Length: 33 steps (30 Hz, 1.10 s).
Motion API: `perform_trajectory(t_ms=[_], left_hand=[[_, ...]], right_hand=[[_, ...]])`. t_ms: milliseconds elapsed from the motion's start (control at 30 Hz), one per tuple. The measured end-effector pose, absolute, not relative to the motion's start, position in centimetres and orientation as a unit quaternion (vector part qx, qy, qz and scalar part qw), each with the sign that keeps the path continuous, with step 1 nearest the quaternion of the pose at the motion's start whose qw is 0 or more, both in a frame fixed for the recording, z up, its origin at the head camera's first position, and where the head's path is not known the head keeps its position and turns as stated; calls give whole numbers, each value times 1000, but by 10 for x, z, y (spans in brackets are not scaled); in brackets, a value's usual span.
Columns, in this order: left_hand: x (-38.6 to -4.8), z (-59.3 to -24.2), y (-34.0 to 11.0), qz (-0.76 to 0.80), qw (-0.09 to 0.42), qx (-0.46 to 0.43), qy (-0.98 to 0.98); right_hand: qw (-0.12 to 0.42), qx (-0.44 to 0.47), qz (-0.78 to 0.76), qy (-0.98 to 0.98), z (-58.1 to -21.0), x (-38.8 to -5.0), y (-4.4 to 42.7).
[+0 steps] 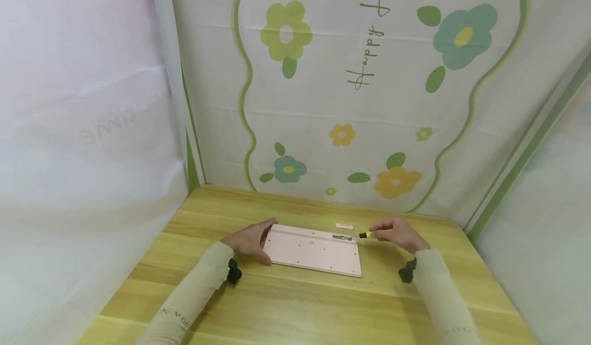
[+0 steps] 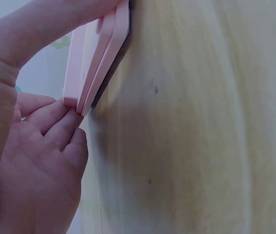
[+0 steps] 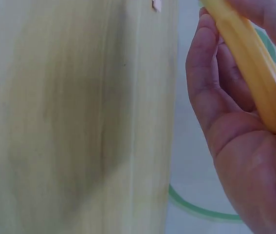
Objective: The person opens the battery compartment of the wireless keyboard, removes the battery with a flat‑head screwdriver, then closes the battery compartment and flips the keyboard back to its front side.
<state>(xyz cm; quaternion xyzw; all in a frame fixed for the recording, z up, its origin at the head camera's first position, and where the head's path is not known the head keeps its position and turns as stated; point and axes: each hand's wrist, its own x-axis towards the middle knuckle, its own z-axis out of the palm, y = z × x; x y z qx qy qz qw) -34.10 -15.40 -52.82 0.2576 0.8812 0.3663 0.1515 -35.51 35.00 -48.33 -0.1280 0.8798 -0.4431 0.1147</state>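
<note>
A pink keyboard (image 1: 300, 255), apparently face down with small dark screw holes across its back, lies on the wooden table. My left hand (image 1: 249, 239) grips its left end, thumb on the near corner and fingers at the far one; the left wrist view shows fingertips against the pink edge (image 2: 74, 78). At the far right of the keyboard, a small opening shows a green circuit board (image 1: 339, 237). My right hand (image 1: 398, 234) holds a screwdriver by its yellow handle (image 3: 252, 58). The screwdriver's shaft points left to that opening; whether its tip touches anything is too small to tell.
A small pale pink cover piece (image 1: 343, 226) lies on the table (image 1: 277, 309) just beyond the keyboard. Flower-printed white curtain (image 1: 314, 94) rises behind the table's back edge, with more pale curtain at both sides.
</note>
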Motion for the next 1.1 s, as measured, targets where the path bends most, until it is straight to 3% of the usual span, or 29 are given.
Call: perform_trajectory(t_ms=[733,1100], left_hand=[[-342,-530,-153,362,152,251,885],[-338,-528,-154,363,159,248,884]], right_hand=[[94,-94,-472,871,-490,-343,361],[-3,-78,-387,919,-478,-322,389]])
